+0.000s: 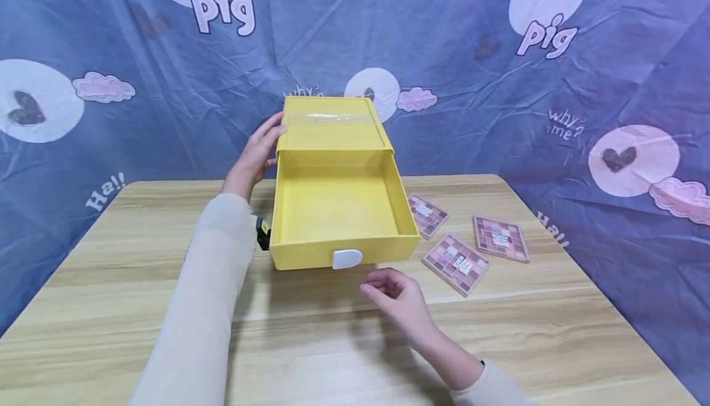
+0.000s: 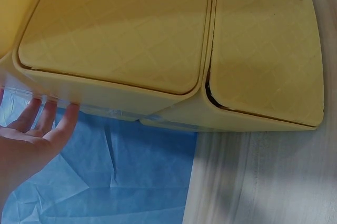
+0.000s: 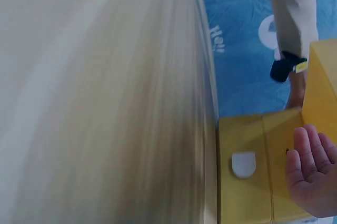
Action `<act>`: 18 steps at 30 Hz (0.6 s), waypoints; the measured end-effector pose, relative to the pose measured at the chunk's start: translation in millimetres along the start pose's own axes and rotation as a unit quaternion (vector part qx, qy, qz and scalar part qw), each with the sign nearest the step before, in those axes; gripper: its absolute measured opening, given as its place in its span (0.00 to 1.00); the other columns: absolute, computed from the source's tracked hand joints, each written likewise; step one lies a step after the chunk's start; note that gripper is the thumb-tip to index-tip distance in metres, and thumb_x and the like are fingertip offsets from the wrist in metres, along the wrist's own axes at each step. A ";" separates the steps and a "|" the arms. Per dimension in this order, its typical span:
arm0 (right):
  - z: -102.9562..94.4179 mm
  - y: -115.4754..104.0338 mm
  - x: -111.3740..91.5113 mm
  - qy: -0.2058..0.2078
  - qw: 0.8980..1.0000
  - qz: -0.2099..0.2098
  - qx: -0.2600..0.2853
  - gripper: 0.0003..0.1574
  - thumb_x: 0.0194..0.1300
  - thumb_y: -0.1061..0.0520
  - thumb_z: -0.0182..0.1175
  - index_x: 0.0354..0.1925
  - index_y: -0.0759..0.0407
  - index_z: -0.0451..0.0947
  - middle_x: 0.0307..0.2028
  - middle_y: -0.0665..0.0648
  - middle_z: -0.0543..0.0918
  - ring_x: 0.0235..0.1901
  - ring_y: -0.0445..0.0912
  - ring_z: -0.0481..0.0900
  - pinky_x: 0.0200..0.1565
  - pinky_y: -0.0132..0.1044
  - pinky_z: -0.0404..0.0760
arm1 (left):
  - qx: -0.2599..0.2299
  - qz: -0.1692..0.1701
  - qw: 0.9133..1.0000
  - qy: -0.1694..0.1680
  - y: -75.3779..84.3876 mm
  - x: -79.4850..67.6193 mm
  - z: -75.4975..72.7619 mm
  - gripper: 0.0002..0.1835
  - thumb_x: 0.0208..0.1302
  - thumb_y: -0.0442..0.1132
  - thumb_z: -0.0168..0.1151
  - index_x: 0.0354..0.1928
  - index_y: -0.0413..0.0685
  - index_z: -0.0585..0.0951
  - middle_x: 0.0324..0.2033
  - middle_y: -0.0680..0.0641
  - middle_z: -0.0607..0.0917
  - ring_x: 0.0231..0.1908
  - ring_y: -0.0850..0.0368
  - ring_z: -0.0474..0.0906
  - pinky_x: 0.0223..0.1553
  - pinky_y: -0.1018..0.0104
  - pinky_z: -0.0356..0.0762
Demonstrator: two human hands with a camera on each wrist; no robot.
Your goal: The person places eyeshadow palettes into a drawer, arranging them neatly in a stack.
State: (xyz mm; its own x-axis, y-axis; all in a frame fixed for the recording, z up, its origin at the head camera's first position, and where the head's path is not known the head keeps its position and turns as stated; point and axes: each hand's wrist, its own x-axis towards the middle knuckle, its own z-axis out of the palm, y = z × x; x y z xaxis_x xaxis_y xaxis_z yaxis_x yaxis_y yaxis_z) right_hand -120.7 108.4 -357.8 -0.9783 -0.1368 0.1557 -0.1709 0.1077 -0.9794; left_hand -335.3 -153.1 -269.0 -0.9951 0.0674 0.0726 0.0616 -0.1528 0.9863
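Observation:
A yellow drawer unit [image 1: 333, 132] stands on the table with its top drawer [image 1: 335, 206] pulled out toward me, bare inside. A white handle [image 1: 347, 259] sits on that drawer's front. My left hand [image 1: 257, 150] rests against the unit's left side near the back. In the left wrist view, its extended fingers [image 2: 66, 124] touch the yellow edge. Just below and right of the handle is my right hand [image 1: 407, 310], fingers relaxed and holding nothing. The right wrist view shows a lower drawer front with another white handle [image 3: 243, 164] below this hand.
Three eyeshadow palettes [image 1: 457, 264] lie on the wooden table [image 1: 138, 307] to the right of the unit. Clear tape [image 1: 327, 117] crosses the unit's top. A blue printed cloth [image 1: 310, 30] hangs behind the table and along its right side.

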 end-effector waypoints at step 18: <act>-76.8 18.3 18.6 0.008 0.979 -0.023 -0.204 0.31 0.47 0.60 0.65 0.48 0.72 0.66 0.46 0.67 0.71 0.47 0.58 0.67 0.49 0.49 0.64 | 0.002 0.001 1.000 0.001 -1.5 1.3 -1.5 0.29 0.57 0.49 0.53 0.62 0.64 0.61 0.57 0.49 0.64 0.54 0.54 0.61 0.50 0.49 0.57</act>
State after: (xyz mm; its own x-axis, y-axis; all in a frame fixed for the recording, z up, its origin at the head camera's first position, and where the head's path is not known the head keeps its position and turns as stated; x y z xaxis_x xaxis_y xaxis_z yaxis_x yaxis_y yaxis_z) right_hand -150.9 183.5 -363.0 -0.9697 -0.1351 0.2033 -0.2437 0.4874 -0.8385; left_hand -336.8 -154.2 -270.6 -0.9951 0.0655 0.0737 0.0633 -0.1489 0.9868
